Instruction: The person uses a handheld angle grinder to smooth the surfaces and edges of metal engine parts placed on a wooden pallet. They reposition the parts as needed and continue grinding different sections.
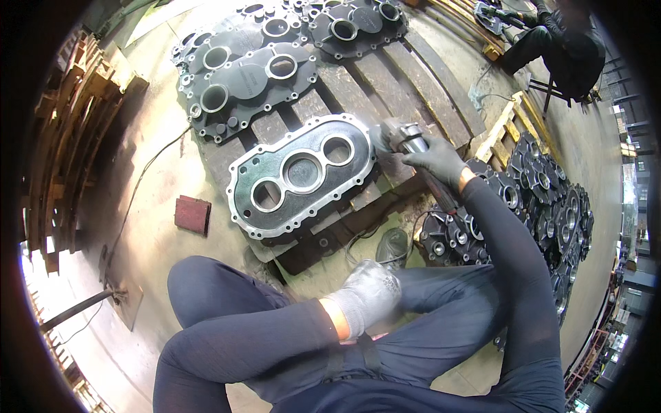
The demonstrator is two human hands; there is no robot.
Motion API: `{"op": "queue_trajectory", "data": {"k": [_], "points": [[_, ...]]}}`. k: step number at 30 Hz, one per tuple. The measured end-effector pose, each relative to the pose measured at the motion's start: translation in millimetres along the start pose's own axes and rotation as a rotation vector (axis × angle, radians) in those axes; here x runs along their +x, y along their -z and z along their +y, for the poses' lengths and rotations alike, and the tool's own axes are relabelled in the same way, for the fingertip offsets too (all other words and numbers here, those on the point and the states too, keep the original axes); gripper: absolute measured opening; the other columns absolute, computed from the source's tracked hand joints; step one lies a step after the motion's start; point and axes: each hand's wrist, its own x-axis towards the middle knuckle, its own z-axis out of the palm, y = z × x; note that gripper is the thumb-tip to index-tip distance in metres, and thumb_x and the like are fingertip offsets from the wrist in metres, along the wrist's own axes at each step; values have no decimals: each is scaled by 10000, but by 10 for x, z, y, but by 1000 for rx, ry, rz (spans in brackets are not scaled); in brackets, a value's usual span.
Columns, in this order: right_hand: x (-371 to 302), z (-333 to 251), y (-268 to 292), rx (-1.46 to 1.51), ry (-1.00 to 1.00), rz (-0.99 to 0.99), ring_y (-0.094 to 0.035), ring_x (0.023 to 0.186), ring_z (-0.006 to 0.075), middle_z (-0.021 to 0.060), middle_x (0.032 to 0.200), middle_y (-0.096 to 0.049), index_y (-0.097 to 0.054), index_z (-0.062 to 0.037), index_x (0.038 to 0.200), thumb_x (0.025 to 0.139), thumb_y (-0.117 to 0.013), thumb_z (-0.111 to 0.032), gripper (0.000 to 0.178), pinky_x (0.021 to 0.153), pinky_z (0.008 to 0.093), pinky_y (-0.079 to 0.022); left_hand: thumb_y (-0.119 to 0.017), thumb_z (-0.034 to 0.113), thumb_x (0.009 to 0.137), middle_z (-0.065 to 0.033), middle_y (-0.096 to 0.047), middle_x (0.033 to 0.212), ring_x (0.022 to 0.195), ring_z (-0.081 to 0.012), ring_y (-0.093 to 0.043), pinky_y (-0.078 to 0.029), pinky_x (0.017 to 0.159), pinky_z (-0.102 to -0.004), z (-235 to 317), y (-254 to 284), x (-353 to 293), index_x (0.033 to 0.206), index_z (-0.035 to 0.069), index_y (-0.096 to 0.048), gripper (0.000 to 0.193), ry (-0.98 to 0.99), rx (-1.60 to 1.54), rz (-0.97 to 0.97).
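Note:
My right hand [441, 164], in a dark glove, is closed round an angle grinder [412, 140]. The grinder's blurred disc end meets the right rim of an oval metal housing cover [269, 166]. This cover has a bright machined edge, a black inner face and three round bores, and lies on a wooden pallet [289, 252]. My left hand [372, 292], in a pale grey glove, rests over my lap with its fingers curled. Whether anything is inside that hand is hidden.
More dark housing covers [251, 81] lie on the pallet's far side. Several castings [530, 172] are piled at right. A reddish-brown pad [193, 215] and a cable [148, 165] lie on the floor at left, near stacked pallets [72, 138]. Another person [568, 51] sits at far right.

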Motion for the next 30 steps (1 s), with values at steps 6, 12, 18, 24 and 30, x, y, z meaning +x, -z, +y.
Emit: {"op": "queue_trajectory", "data": {"k": [6, 12, 18, 24, 30], "points": [[745, 69, -328, 189, -70, -82, -794, 813, 265, 203, 990, -807, -751, 77, 1202, 835, -926, -439, 657, 740, 398, -636, -703, 220, 970, -124, -795, 905, 816, -298, -806, -615, 691, -443, -71, 8, -134, 1064, 16, -773, 235, -40, 98, 16], [417, -168, -522, 314, -142, -52, -780, 671, 274, 171, 888, -776, -728, 97, 1138, 908, -912, -357, 541, 609, 396, -654, -722, 252, 957, -116, -795, 885, 794, -289, -802, -599, 695, -434, -156, -70, -423, 1099, 34, -765, 264, 25, 58, 42], [-454, -180, -817, 426, -262, -74, -763, 656, 249, 142, 859, -774, -765, 48, 1112, 941, -883, -436, 526, 591, 372, -623, -729, 244, 939, -114, -800, 856, 787, -283, -811, -608, 689, -431, -18, -132, -751, 1004, 56, -795, 210, -9, 88, 28], [-1162, -500, -1369, 699, -286, -47, -788, 676, 290, 158, 861, -764, -711, 81, 1159, 941, -882, -338, 502, 587, 417, -656, -713, 220, 927, -103, -788, 805, 752, -287, -807, -602, 669, -450, 100, -350, -1232, 922, 95, -801, 153, -24, 162, 203], [-1790, -747, -1877, 892, -394, -35, -811, 739, 323, 195, 951, -778, -666, 83, 1228, 959, -875, -350, 551, 645, 443, -685, -682, 189, 953, -106, -811, 849, 793, -284, -820, -608, 655, -442, 230, -455, -1584, 968, 88, -800, 156, -31, 156, 242]]}}
